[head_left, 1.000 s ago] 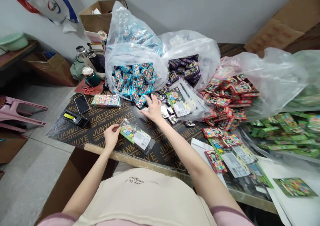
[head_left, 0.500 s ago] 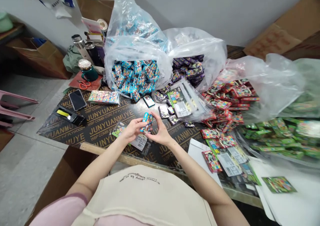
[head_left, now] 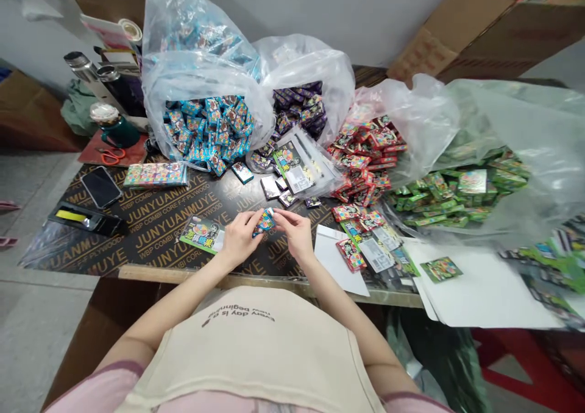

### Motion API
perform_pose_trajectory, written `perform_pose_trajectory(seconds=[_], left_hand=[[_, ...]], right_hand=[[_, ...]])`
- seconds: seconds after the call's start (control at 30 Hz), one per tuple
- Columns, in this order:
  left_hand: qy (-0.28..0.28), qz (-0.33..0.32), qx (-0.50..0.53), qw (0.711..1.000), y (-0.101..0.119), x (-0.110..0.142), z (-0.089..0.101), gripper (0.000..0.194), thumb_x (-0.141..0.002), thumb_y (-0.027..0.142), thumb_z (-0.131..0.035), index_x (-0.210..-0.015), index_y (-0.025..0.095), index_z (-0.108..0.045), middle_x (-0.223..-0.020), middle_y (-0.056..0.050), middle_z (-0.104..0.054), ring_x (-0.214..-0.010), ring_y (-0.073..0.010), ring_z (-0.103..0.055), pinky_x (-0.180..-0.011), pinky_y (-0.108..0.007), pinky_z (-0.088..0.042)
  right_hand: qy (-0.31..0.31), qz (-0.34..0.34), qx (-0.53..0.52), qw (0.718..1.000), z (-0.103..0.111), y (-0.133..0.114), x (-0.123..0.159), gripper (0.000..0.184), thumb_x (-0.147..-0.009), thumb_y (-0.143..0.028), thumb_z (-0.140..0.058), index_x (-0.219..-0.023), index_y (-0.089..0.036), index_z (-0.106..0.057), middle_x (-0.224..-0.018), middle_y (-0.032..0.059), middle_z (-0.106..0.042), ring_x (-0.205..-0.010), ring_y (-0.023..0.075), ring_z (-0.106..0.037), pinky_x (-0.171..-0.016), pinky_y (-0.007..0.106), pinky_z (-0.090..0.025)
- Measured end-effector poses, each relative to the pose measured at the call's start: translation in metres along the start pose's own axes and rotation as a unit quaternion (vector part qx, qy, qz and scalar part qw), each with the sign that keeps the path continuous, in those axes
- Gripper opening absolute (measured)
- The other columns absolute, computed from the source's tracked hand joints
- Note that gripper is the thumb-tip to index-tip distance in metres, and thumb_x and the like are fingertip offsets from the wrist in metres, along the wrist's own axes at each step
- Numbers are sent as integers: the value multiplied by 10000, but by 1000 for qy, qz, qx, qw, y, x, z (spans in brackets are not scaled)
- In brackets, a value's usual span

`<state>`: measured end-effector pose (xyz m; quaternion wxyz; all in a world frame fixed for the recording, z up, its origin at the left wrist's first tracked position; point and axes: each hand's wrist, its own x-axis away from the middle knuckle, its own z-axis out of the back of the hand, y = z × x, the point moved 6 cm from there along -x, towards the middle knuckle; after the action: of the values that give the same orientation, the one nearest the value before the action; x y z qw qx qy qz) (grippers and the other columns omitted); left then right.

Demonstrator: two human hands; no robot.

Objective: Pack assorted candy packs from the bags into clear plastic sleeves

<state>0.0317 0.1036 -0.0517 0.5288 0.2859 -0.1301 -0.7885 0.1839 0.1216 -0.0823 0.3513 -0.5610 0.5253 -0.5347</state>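
A small blue packet (head_left: pixel 264 222) with a colourful print is held between my two hands above the table's front half. My left hand (head_left: pixel 241 237) is closed around its left side. The fingertips of my right hand (head_left: pixel 295 230) pinch its upper right corner. Beside my left wrist, a flat green printed bag (head_left: pixel 201 232) lies on the table, partly covered by that hand. Beyond my hands lie a blue-edged packet (head_left: pixel 242 172) and several purple packets (head_left: pixel 287 199). A clear plastic bag (head_left: pixel 201 78) spills many blue packets (head_left: pixel 217 130) toward me.
Further bags hold purple packets (head_left: pixel 299 108), red packets (head_left: pixel 365 151) and green packets (head_left: pixel 448 194). On the left are a phone (head_left: pixel 101 187), orange scissors (head_left: pixel 111 155), a tape cutter (head_left: pixel 86 219) and a green mug (head_left: pixel 116 130). White sheets (head_left: pixel 493 297) lie at the right.
My view has turned to the right, so the table's contents appear further left. My right hand has gone from spread beside the packet to pinching its corner; the packet is tilted differently.
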Motion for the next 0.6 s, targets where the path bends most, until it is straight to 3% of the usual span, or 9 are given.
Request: perform_pose_trajectory(seconds=[0.17, 0.27, 0.33, 0.4, 0.47, 0.6], left_hand=[[-39, 27, 17, 999, 8, 3, -9, 658, -760, 309, -725, -1357, 209, -464, -1048, -82, -623, -937, -223, -609, -800, -329, -507], [-76, 83, 125, 986, 5, 9, -23, 480, -820, 358, -658, -1254, 182, -551, -984, -69, -652, -854, -193, -628, -757, -299, -500], [-97, 135, 204, 965, -2, 15, -33, 237, -862, 326, -588, -1019, 162, -657, -859, -45, -675, -759, -161, -625, -707, -265, -487], [-128, 186, 262, 938, -9, 24, -45, 181, -836, 300, -592, -778, 147, -668, -708, -23, -662, -653, -140, -598, -638, -244, -470], [-157, 226, 314, 909, -15, 31, -54, 176, -762, 303, -652, -698, 138, -652, -636, -12, -644, -583, -130, -572, -584, -237, -459], [-185, 265, 405, 855, -17, 36, -64, 221, -677, 335, -706, -747, 127, -681, -632, -13, -656, -548, -125, -573, -580, -248, -482]], right_hand=[[5, 49, 72, 996, 9, -2, 1, 281, -670, -423, -744, -803, -177, -770, -789, 61, -748, -682, 200, -665, -665, 331, -552], [-60, 65, 155, 984, 14, 0, 2, 250, -707, -404, -702, -765, -168, -762, -752, 55, -743, -673, 197, -664, -678, 318, -535], [-139, 60, 208, 966, 15, 8, 8, 233, -729, -383, -674, -749, -167, -757, -733, 48, -740, -662, 190, -660, -668, 303, -520], [-199, 48, 246, 947, 16, 19, 18, 226, -741, -371, -654, -747, -168, -754, -715, 41, -736, -645, 181, -652, -646, 288, -505], [-206, 36, 258, 943, 21, 29, 26, 233, -737, -381, -654, -753, -168, -750, -710, 39, -733, -633, 173, -644, -634, 281, -497], [-162, 14, 238, 958, 29, 38, 33, 266, -714, -431, -676, -705, -171, -735, -653, 24, -708, -577, 152, -603, -573, 261, -466]])
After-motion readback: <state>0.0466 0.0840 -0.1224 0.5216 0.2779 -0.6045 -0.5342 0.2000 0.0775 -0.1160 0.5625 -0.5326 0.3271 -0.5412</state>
